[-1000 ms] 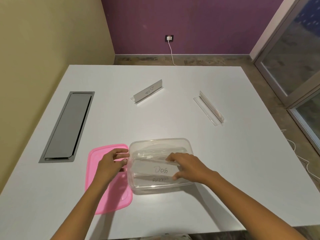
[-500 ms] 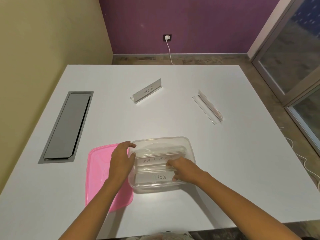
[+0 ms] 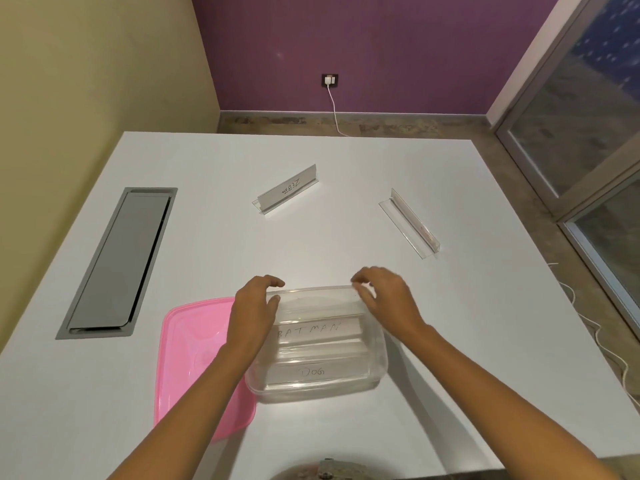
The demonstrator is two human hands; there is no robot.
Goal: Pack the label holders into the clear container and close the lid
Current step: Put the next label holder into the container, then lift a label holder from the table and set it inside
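The clear container (image 3: 311,393) sits near the table's front edge. Inside lie label holders, one marked BATMAN (image 3: 311,330) and one marked DOG (image 3: 311,372). My left hand (image 3: 254,313) is at the container's far left corner and my right hand (image 3: 384,301) at its far right corner. Both have loosely curled, spread fingers with no holder in them; whether they touch the rim is unclear. The pink lid (image 3: 194,358) lies flat to the container's left, partly under my left forearm. Two more label holders rest farther back: one marked ZEBRA (image 3: 287,188) and a clear one (image 3: 410,223).
A grey cable hatch (image 3: 117,261) is set into the white table (image 3: 485,341) at the left. The table's right edge drops to a floor with white cables (image 3: 595,327). Walls stand behind and to the left.
Both hands have come up out of the container and moved to its far corners. The BATMAN holder now lies uncovered inside, behind the DOG one.
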